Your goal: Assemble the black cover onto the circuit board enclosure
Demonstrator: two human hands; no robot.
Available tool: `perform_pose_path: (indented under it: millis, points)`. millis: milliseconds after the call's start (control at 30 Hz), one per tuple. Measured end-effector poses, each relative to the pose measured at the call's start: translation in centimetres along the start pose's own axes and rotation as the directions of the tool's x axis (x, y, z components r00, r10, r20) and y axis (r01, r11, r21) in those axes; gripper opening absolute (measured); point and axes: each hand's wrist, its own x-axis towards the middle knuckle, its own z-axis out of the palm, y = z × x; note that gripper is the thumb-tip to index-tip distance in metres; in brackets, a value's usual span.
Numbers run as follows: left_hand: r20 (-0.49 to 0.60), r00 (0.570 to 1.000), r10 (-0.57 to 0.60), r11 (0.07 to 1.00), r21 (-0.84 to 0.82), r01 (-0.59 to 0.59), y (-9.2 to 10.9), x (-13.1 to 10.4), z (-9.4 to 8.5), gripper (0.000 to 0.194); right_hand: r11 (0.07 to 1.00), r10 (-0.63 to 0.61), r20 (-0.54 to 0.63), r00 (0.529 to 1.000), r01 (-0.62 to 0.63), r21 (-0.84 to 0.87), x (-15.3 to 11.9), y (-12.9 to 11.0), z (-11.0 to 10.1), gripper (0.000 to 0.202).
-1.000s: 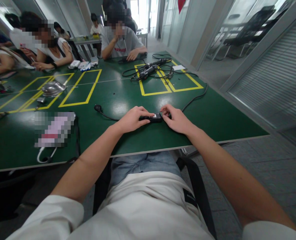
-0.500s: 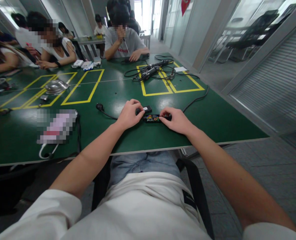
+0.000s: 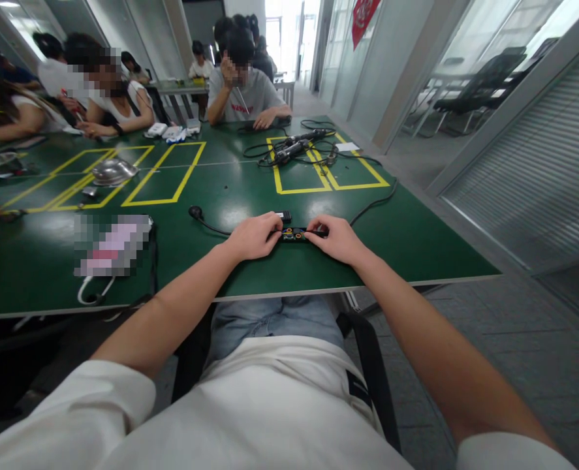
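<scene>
A narrow black electronic housing (image 3: 294, 234) lies open-side up near the table's front edge, with coloured wires and round orange-ringed parts showing inside. My left hand (image 3: 257, 235) has its fingers closed at the housing's left end. From the other side, my right hand (image 3: 335, 236) pinches the right end with thumb and fingers. Just behind the housing sits a black piece with a white label (image 3: 284, 215), partly hidden by my left fingers. A black cable with a round plug (image 3: 196, 212) runs out to the left from under my left hand.
A phone-like pink item (image 3: 115, 245) with a white cable lies to the left. Yellow-taped rectangles mark the green table (image 3: 391, 254). Black tools with cables (image 3: 294, 149) lie at the back right, a metal bowl (image 3: 114, 171) at the left. Several people sit around the table.
My left hand has come down from the labelled black piece to the housing's left end. The right hand stays at the right end. The view has shifted slightly.
</scene>
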Motion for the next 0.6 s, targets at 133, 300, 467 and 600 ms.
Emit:
perform_pose_path:
  millis: [133, 300, 467, 600]
  points:
    - [-0.02, 1.0, -0.021, 0.998, 0.053, 0.022, 0.1, -0.1, 0.4, 0.02, 1.0, -0.012, -0.007, 1.0, 0.012, 0.021, 0.1, 0.0, 0.1, 0.011]
    - [-0.098, 0.995, -0.03, 1.0, -0.006, 0.03, -0.3, -0.4, 0.6, 0.018, 0.998, -0.054, -0.027, 0.998, 0.055, 0.029, 0.3, 0.0, 0.4, 0.009]
    - [-0.11, 0.993, 0.04, 0.999, 0.024, -0.038, -0.6, -0.3, 0.8, 0.017, 0.998, -0.063, -0.03, 0.998, 0.063, -0.011, 0.7, 0.6, 0.4, 0.011]
    - [-0.151, 0.979, 0.138, 0.987, 0.104, -0.123, -0.9, -0.3, 0.8, 0.023, 0.993, -0.066, -0.016, 0.998, 0.064, -0.103, 0.9, 1.0, 0.3, 0.008]
